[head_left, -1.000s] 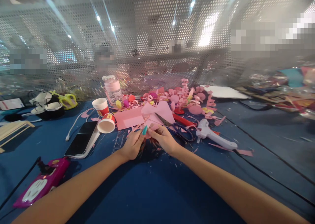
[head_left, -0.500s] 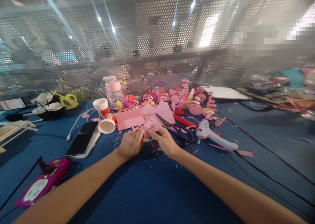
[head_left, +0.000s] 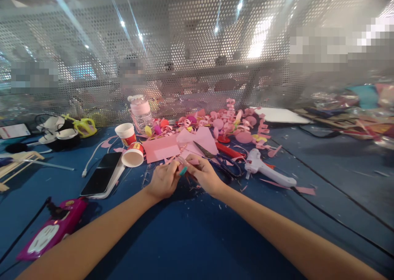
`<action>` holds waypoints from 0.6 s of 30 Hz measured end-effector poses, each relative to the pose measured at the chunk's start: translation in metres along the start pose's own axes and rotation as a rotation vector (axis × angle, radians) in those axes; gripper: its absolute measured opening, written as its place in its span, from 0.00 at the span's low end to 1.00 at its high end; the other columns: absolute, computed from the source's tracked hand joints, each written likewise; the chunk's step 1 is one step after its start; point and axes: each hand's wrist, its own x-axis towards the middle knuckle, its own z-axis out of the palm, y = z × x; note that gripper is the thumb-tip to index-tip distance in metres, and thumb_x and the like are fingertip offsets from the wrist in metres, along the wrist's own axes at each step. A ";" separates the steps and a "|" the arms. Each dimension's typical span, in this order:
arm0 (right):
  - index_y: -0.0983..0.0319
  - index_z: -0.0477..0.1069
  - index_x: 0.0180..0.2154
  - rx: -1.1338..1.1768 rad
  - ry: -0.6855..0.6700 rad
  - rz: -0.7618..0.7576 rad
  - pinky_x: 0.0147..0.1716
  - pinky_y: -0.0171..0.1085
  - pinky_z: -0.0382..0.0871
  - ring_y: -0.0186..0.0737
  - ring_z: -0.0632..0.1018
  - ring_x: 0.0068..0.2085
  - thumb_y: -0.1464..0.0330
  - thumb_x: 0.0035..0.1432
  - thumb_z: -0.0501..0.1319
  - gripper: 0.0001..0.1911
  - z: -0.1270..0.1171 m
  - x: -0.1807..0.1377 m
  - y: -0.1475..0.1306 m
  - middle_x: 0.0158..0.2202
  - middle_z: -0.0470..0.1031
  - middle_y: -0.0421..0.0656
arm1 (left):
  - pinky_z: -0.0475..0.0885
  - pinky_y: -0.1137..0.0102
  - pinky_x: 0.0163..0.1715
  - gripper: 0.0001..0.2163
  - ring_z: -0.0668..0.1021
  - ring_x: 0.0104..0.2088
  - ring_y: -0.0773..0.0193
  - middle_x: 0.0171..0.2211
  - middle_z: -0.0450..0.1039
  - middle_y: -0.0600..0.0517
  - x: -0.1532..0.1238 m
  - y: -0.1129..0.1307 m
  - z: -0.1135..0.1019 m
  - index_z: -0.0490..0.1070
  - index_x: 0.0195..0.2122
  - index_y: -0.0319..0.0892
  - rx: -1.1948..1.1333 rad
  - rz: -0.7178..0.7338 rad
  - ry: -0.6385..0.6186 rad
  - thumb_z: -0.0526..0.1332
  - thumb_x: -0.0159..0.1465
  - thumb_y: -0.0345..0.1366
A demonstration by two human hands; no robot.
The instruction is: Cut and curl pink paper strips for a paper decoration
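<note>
Evidently, plenty of pink pieces (head_left: 244, 137) are already cut, heaped mid-frame, while what I'm working on looks unfinished. Just below centre, my left hand (head_left: 163, 180) pinches a small, bright teal bit (head_left: 183, 171), partly hidden; my right hand (head_left: 206, 176) curls close beside it, gripping what I can't tell.

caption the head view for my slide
Left hand and right hand together, near pink paper, scissors and a glue gun.
</note>
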 end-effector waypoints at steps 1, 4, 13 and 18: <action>0.61 0.63 0.20 -0.030 0.012 -0.011 0.17 0.32 0.48 0.29 0.59 0.19 0.56 0.51 0.59 0.17 0.000 0.000 0.000 0.18 0.58 0.35 | 0.62 0.73 0.19 0.12 0.70 0.18 0.66 0.19 0.66 0.53 0.000 0.002 0.000 0.59 0.32 0.41 -0.035 -0.057 -0.017 0.40 0.67 0.36; 0.61 0.63 0.21 -0.073 0.034 -0.035 0.17 0.32 0.48 0.30 0.59 0.20 0.56 0.52 0.59 0.17 0.000 -0.001 0.002 0.18 0.57 0.36 | 0.61 0.72 0.19 0.13 0.70 0.18 0.65 0.19 0.65 0.53 0.001 0.007 0.001 0.61 0.32 0.41 -0.086 -0.199 -0.003 0.40 0.67 0.35; 0.61 0.65 0.21 -0.035 0.073 0.003 0.18 0.32 0.49 0.29 0.59 0.19 0.57 0.53 0.58 0.17 0.005 -0.004 0.000 0.18 0.58 0.36 | 0.58 0.73 0.18 0.10 0.69 0.17 0.67 0.17 0.63 0.55 0.001 0.009 0.003 0.60 0.32 0.41 -0.044 -0.187 0.069 0.42 0.66 0.33; 0.62 0.65 0.21 -0.103 0.101 -0.025 0.18 0.32 0.50 0.29 0.60 0.20 0.59 0.55 0.57 0.16 0.003 -0.004 0.003 0.18 0.60 0.36 | 0.58 0.73 0.18 0.09 0.68 0.16 0.66 0.17 0.61 0.56 0.001 0.009 0.002 0.59 0.31 0.41 -0.003 -0.141 0.073 0.43 0.66 0.32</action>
